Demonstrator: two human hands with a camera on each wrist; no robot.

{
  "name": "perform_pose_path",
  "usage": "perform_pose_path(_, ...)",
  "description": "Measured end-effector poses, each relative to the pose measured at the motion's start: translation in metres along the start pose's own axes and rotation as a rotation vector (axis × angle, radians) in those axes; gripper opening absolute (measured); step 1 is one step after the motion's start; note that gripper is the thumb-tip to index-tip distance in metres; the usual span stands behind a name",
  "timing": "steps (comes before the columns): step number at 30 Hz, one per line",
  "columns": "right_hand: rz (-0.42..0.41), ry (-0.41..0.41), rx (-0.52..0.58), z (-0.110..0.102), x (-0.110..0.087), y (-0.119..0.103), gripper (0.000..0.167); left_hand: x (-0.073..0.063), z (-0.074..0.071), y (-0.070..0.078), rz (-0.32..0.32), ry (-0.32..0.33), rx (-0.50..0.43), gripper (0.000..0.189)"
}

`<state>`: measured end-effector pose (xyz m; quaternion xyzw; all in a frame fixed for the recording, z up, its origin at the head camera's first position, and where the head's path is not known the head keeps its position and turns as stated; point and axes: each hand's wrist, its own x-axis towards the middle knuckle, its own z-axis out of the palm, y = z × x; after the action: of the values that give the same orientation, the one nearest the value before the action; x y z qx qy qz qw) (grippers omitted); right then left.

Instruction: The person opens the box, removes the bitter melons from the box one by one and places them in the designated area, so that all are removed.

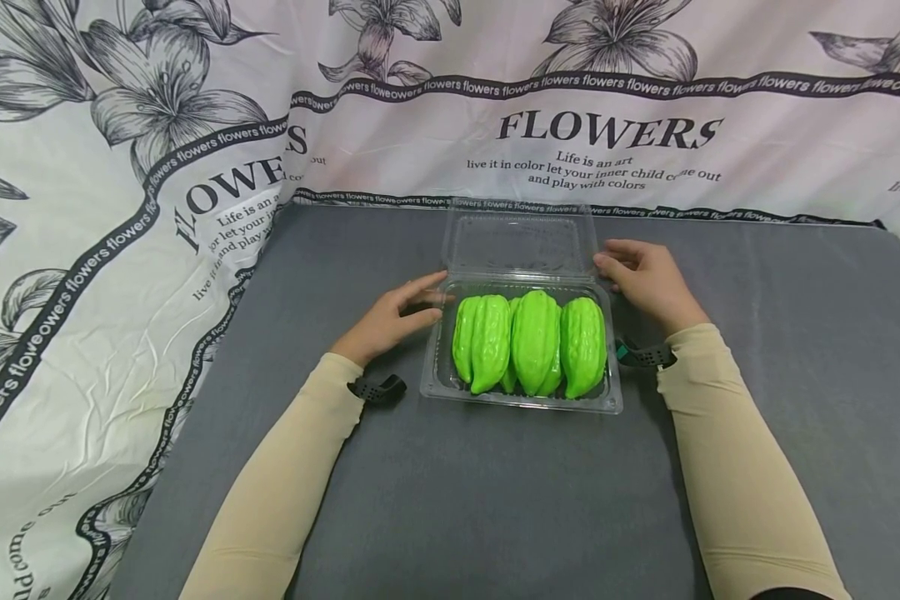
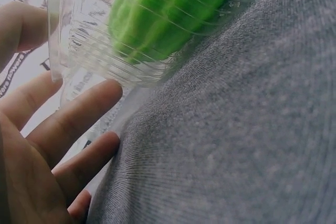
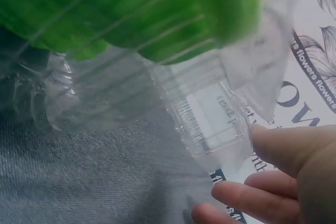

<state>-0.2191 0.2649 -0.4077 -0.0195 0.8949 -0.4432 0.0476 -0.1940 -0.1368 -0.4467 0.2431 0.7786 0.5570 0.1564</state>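
A clear plastic clamshell box [image 1: 522,403] stands on the grey cloth with its lid [image 1: 521,242] folded back towards the wall. Inside lie several bright green ribbed gourds [image 1: 536,337] that look like bitter melons, side by side. My left hand [image 1: 390,317] is at the box's left side, fingers spread and fairly straight, fingertips right at the rim. On the other side, my right hand [image 1: 652,279] is by the hinge corner, its thumb at the edge and the other fingers loosely bent. A barcode label [image 3: 202,121] shows through the plastic in the right wrist view.
Grey cloth [image 1: 495,500] covers the table. Behind and to the left hangs white fabric [image 1: 390,150] printed with flowers and lettering. Dark straps [image 1: 378,389] sit at both wrists, below beige sleeves [image 1: 270,492].
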Motion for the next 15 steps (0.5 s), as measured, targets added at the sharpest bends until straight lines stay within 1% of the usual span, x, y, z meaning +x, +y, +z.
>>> perform_pose_path(6,-0.026,0.009,-0.098,-0.007,-0.005,-0.005,0.068,-0.001,0.001,-0.001,-0.013,0.011,-0.007,0.063)
perform_pose_path(10,-0.032,0.02,-0.121,-0.015,-0.01,-0.011,0.072,-0.001,0.001,-0.001,-0.009,0.012,-0.011,0.063)
perform_pose_path(15,-0.04,0.031,-0.146,-0.023,-0.015,-0.024,0.074,-0.002,0.0,-0.001,-0.008,0.012,-0.014,0.062)
